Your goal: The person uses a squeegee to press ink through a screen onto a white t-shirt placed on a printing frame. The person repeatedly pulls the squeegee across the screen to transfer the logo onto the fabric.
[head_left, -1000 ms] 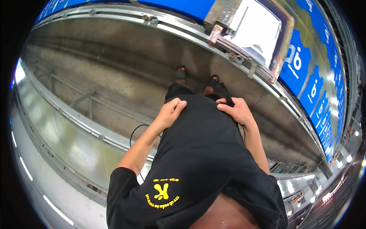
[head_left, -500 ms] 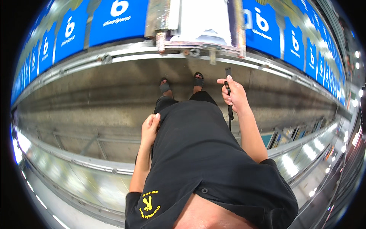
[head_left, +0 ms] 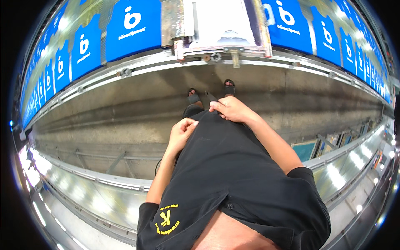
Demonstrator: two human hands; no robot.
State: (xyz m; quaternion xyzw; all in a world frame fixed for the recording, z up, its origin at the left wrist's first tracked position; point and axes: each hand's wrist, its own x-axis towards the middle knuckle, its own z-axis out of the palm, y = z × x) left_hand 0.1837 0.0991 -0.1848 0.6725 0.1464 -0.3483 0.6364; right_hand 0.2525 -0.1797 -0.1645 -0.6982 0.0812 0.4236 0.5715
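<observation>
In front of my waist, my right hand (head_left: pixel 232 109) is closed on a black strap. The strap's flat dark end (head_left: pixel 209 97) sticks out past the fingers; its other part is hidden by the hand and my black shirt (head_left: pixel 233 154). My left hand (head_left: pixel 182 134) rests at the left side of the shirt near its hem, fingers curled in. Whether cloth or anything else is in those fingers is hidden. The two hands are a short way apart, both over my lower body.
Ahead runs a long table with a metal rail (head_left: pixel 154 69), on which blue tank tops (head_left: pixel 133 25) with white prints lie in a row. A printing frame (head_left: pixel 223 23) with white on it stands over the middle. Behind me are another glossy table (head_left: pixel 104 196) and a rack of frames (head_left: pixel 325 146).
My right hand has swung in from the right to my waist, bringing the strap with it. My left hand has shifted slightly right against the shirt. The view has moved a little.
</observation>
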